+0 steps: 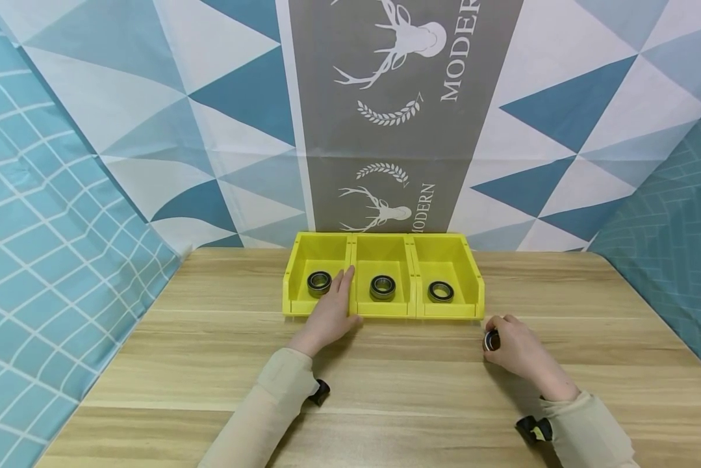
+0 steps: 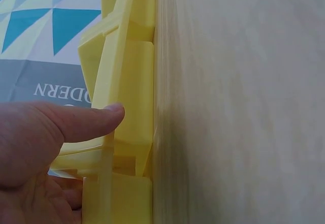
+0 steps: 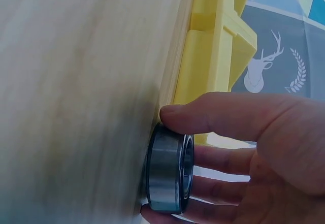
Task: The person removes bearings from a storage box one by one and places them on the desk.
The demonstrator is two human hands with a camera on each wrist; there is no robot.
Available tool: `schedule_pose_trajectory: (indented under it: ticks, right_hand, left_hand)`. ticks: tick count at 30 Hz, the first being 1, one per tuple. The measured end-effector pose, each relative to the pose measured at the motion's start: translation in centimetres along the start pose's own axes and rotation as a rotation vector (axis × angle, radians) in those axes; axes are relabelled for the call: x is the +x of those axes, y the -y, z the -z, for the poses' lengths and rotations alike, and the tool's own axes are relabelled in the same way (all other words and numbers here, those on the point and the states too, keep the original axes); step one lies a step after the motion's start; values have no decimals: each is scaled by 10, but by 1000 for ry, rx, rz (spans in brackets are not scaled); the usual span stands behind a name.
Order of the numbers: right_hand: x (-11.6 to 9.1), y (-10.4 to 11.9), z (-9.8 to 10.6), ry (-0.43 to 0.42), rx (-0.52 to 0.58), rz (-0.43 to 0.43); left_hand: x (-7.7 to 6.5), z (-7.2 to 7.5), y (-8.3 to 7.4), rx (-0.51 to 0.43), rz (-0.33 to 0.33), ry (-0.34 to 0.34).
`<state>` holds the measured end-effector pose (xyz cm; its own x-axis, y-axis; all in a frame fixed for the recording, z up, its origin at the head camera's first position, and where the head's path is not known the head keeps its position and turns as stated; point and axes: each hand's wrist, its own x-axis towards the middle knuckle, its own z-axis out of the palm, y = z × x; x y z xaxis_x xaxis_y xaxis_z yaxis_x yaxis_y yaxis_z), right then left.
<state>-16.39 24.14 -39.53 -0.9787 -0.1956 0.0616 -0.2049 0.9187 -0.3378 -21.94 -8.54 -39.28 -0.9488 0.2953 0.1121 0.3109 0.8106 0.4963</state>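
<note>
A yellow bin [image 1: 383, 311] with three compartments side by side stands at the back of the table. My left hand [image 1: 330, 314] holds its front near the divider between the left and middle compartments; in the left wrist view the thumb [image 2: 94, 121] lies on the outer front wall and the fingers are behind the rim. One ball bearing lies in each compartment: left [image 1: 318, 282], middle [image 1: 382, 286] and right [image 1: 440, 292]. Right of the bin, my right hand [image 1: 516, 346] pinches another ball bearing [image 3: 167, 170] between thumb and fingers, low at the wooden surface.
The wooden table [image 1: 408, 390] extends in front of the bin and to both sides. Behind it hangs a patterned backdrop [image 1: 379, 143], with blue tiled-pattern sheets on the left [image 1: 46, 227] and right [image 1: 672, 214]. Black wrist straps [image 1: 319, 392] sit at both cuffs.
</note>
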Motion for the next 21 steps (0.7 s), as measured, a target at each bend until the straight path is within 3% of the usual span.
schedule_pose_trajectory:
  ticks: [21]
  right_hand:
    - [3,2,4,91,-16,14]
  left_hand:
    - [2,-1,0,7,4,4]
